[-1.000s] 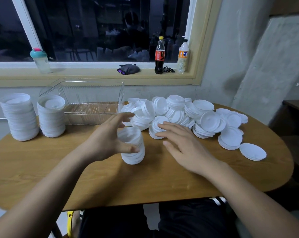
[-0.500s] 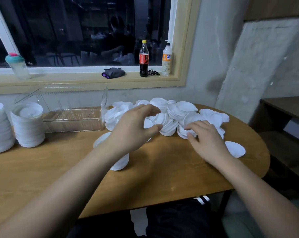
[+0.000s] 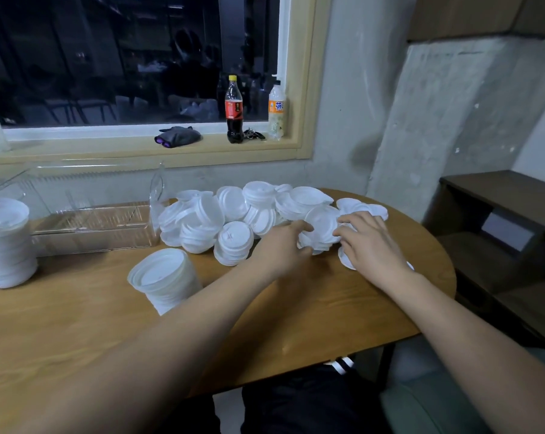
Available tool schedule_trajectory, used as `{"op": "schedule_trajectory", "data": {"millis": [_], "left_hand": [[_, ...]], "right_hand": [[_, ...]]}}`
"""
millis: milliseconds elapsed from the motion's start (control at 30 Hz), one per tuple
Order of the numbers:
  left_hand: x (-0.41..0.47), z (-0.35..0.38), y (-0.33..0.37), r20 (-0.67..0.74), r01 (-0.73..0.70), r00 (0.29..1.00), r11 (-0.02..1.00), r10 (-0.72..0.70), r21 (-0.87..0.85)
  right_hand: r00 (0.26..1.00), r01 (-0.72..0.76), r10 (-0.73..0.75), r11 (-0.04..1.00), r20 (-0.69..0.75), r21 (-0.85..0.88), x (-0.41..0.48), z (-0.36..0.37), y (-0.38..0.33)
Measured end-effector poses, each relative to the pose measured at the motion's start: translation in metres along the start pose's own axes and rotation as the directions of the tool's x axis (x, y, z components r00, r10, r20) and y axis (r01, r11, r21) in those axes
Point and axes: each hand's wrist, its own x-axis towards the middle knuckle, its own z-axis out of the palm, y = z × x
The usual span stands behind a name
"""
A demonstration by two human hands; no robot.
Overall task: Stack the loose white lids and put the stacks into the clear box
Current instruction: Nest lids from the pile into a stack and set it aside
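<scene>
Right of the clear box (image 3: 108,233), my left hand (image 3: 283,247) and right hand (image 3: 373,242) curl half-closed round a lid clump (image 3: 321,225), squaring it, I judge, for stacking.

Cola btl (image 3: 234,109) & orange-label btl (image 3: 277,109) on window sill (image 3: 92,151), w/ grey cloth (image 3: 177,136) left of them.

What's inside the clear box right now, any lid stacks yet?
Through the walls of the clear box only the wooden table shows; nothing white sits inside. Its left end is hidden behind a tall stack of lids, so that corner cannot be checked.
</scene>
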Motion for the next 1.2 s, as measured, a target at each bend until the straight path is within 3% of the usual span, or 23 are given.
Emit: {"op": "schedule_trajectory", "data": {"millis": [133,300,433,667,933,1200], "left_hand": [[0.007,0.010,0.001,0.023,0.034,0.999,0.999,-0.034,-0.014],[-0.003,0.005,0.000,-0.068,0.044,0.997,0.999,-0.044,-0.001],[-0.023,-0.017,-0.007,-0.122,0.059,0.991,0.998,-0.059,-0.001],[-0.081,-0.042,-0.025,-0.105,0.087,0.990,0.996,-0.090,-0.032],[-0.132,-0.025,-0.047,0.014,0.114,0.993,0.992,-0.115,0.055],[-0.148,-0.013,-0.056,-0.071,0.135,0.989,0.989,-0.131,0.054]], "right_hand": [[1.000,0.020,-0.020,1.000,0.009,-0.010,0.006,0.006,0.002],[0.999,0.041,-0.040,0.999,-0.011,0.022,0.004,0.001,-0.001],[0.999,0.043,-0.045,0.987,0.010,0.154,-0.004,-0.011,-0.013],[0.991,-0.015,-0.026,0.956,0.135,0.294,-0.024,-0.024,-0.042],[0.987,-0.120,0.054,0.879,0.153,0.461,-0.038,-0.035,-0.074],[0.990,-0.100,0.033,0.849,0.138,0.519,-0.024,-0.048,-0.097]]}}
